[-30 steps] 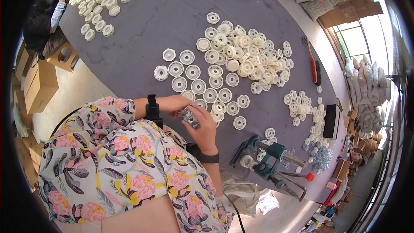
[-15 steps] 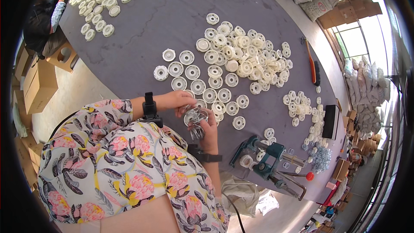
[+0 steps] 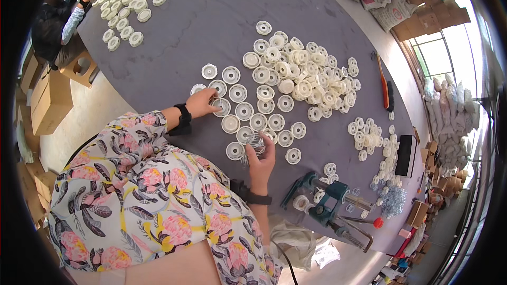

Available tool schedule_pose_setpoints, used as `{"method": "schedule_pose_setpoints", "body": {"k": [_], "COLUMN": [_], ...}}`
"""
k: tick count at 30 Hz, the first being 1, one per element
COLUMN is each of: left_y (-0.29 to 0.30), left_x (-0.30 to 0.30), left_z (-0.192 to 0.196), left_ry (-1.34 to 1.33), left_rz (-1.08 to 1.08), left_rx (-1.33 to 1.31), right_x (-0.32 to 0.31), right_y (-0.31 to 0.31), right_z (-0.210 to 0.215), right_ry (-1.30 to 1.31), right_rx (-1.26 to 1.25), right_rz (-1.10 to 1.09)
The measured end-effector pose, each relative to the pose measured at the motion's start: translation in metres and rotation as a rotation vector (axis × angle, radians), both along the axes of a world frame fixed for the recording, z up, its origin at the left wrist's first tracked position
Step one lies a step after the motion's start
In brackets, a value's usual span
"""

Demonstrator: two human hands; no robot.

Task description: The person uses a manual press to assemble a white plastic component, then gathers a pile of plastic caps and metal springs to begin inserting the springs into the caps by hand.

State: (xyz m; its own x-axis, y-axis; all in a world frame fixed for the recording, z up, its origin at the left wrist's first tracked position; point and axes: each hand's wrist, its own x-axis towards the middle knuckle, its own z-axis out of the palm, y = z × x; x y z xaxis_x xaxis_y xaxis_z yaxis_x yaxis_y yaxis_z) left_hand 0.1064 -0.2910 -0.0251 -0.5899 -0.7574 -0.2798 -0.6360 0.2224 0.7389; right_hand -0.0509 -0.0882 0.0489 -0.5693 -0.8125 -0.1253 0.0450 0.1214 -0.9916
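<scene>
My left hand (image 3: 201, 102) reaches over the left side of the loose group of white plastic wheels. Its bent thumb and fingers come down at the edge of one white wheel (image 3: 224, 107); whatever thin piece they pinch is too small to make out. Lower down, my right hand (image 3: 260, 161) is closed round a bundle of thin metal wire rings (image 3: 255, 144), held above the nearest wheels. Another wheel (image 3: 234, 151) lies flat just left of that bundle. Most wheels in this group lie face up, each with a round hub hole.
A heap of white wheels (image 3: 303, 74) stands beyond. To the right are a green hand press (image 3: 325, 200) with a red-knobbed lever, a pile of clear rings (image 3: 392, 199), a black tray (image 3: 405, 155) and an orange-handled brush (image 3: 384, 82). A co-worker (image 3: 58, 26) handles parts at far left.
My left hand has moved from the wire bundle up and left to a wheel. My right hand, still round the bundle, has shifted slightly right.
</scene>
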Motion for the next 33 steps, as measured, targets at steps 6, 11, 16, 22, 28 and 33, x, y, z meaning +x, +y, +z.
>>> {"method": "schedule_pose_setpoints", "body": {"k": [6,11,16,22,28,33], "left_y": [0.003,0.034,0.043,0.045,0.049,0.043], "left_x": [-0.014,-0.037,-0.048,-0.038,-0.040,-0.038], "left_z": [0.000,0.043,0.067,0.056,0.058,0.061], "left_ry": [-0.116,0.361,0.340,0.357,0.354,0.064], "left_rz": [-0.226,-0.267,-0.560,-0.441,-0.178,-0.066], "left_rx": [-0.334,0.305,0.428,0.520,0.857,1.088], "right_x": [-0.005,-0.005,0.004,0.005,0.005,0.004], "right_y": [0.003,0.000,-0.007,-0.001,0.003,-0.009], "right_z": [-0.027,-0.033,-0.026,-0.035,-0.027,0.007], "right_ry": [-0.307,-0.566,-0.704,-0.598,-0.125,0.911], "right_rx": [0.020,0.045,0.053,-0.022,-0.002,-0.105], "right_rz": [-0.088,-0.107,-0.027,-0.096,0.032,0.126]}}
